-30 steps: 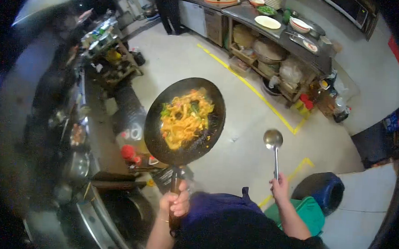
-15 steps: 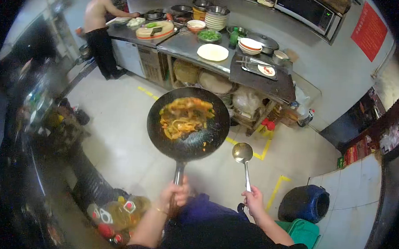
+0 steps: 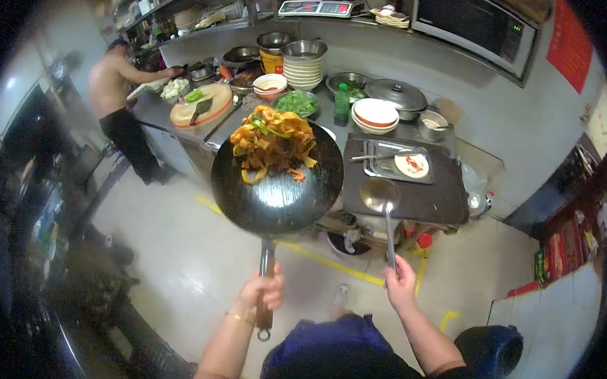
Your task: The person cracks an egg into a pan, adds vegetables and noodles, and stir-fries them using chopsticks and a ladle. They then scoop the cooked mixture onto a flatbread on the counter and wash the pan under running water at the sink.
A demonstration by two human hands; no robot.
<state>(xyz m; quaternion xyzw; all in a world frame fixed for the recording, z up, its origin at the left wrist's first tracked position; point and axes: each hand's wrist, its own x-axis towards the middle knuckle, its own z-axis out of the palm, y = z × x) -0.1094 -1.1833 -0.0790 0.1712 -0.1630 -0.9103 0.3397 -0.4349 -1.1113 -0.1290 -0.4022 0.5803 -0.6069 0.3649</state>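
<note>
A dark wok (image 3: pixel 275 202) is held out in front of me, my left hand (image 3: pixel 262 288) closed around its handle. Cooked food (image 3: pixel 271 143), orange-brown with green pieces, is bunched toward the wok's far side. My right hand (image 3: pixel 400 280) grips the handle of a metal ladle (image 3: pixel 380 195), whose bowl is to the right of the wok, in front of the dark board (image 3: pixel 440 197). Behind the wok, a pale plate (image 3: pixel 327 132) shows only a sliver of its rim.
A metal counter holds a green bottle (image 3: pixel 341 106), stacked bowls (image 3: pixel 303 69), a lidded pot (image 3: pixel 396 95), a tray (image 3: pixel 380 167) and a round cutting board (image 3: pixel 201 107). Another person (image 3: pixel 120 91) stands at the far left. A blue barrel (image 3: pixel 491 350) is at lower right.
I have come closer to the counter with the wok and ladle. The food has shifted to the wok's far side. The wok now covers most of the pale plate.
</note>
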